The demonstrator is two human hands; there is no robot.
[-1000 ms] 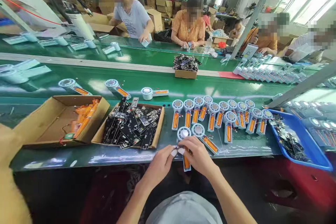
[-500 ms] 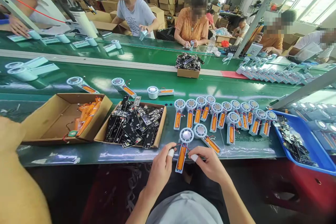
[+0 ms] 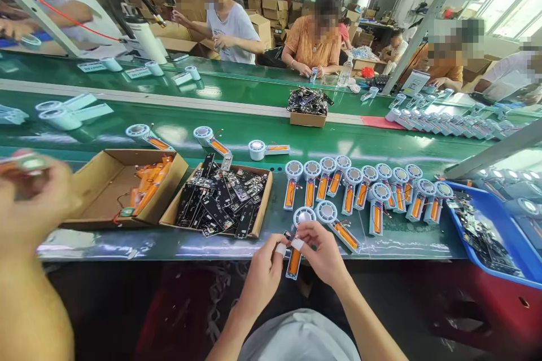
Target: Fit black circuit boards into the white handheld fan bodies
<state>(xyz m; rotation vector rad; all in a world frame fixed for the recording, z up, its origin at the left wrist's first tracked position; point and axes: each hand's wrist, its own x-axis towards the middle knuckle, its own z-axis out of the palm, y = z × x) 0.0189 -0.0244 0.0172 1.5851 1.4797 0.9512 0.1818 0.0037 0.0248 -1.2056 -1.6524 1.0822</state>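
A pale blue handheld fan with an orange battery in its handle lies at the bench edge in front of me, its round head partly behind my fingers. My left hand is on the left of the handle, thumb and finger pinched on a thin wire. From the other side my right hand pinches a wire, its fingertips almost meeting the left ones over the handle. White covers wrap a finger on each hand. The wire ends are largely hidden. Beside it lies another open fan.
Several open fans stand behind. On the left are a carton of orange batteries and a carton of circuit boards; a blue tray is right. A co-worker's hand enters left. A green conveyor runs behind.
My hands have come together over the fan handle, the right moving left and covering part of the fan head. The co-worker's hand at left has lifted into view holding something blurred.
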